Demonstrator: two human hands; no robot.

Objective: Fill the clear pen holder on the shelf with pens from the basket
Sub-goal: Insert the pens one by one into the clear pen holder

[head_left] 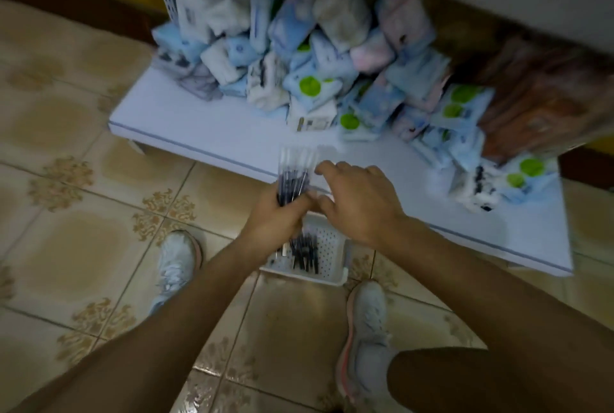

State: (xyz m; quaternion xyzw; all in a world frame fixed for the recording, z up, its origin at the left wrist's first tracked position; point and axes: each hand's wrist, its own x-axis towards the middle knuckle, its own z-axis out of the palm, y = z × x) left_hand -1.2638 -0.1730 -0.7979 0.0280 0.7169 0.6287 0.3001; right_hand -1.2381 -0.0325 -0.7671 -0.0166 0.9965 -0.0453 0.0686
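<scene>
Definitely a shop: white retail shelf just past the pens in the left hand, heaped with wrapped tissue packs.

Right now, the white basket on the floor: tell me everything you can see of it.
White plastic basket, rectangular, upright on the tiled floor between the shoes, in front of the low shelf. Perforated bottom, solid rim. Loose dark pens lie in its left half; right half bare. The left hand, gripping a pen bundle, hides its far end.
</scene>
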